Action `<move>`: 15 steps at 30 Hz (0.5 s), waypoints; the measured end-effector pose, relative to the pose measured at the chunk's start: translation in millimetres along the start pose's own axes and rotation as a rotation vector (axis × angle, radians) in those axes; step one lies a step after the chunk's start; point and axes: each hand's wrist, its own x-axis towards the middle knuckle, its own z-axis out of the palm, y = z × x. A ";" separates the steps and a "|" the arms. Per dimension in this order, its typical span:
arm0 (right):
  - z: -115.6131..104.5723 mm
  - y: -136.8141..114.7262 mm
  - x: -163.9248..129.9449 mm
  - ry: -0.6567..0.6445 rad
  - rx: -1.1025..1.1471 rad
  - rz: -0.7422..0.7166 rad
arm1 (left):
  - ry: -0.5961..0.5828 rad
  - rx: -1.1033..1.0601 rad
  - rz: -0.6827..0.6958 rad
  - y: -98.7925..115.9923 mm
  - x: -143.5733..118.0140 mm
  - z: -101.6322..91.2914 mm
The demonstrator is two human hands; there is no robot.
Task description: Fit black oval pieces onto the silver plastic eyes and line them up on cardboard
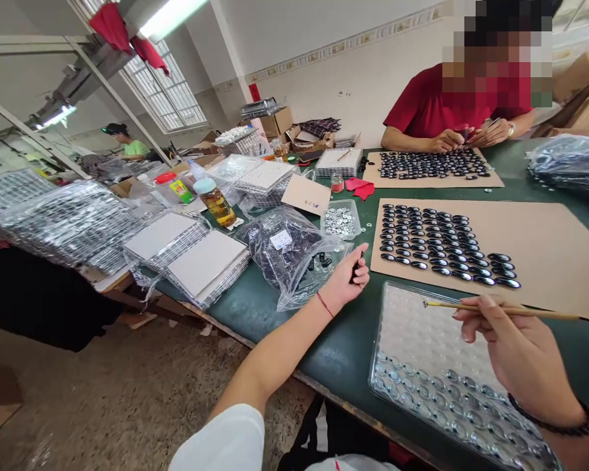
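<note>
A green counter [343,347] in a workshop carries trays and cardboard sheets. The left hand [346,278] has its grip closed on a small dark piece [356,269] at the mouth of the plastic bag [294,258]. The right hand [515,356] pinches a thin stick [500,309] over the blister tray [422,340]. I judge steady, low moves best: the cardboard sheet [544,248] of dark pieces lies at one o'clock, the counter edge near at seven.

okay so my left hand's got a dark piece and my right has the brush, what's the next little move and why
Probably bring the left hand with its dark piece toward the brush in the right hand: the piece and brush tip are still apart over the tray.
</note>
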 end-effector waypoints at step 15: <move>14.2 -2.1 -8.9 -0.089 -0.099 -0.275 | -0.232 1.183 0.113 -34.5 -23.6 17.2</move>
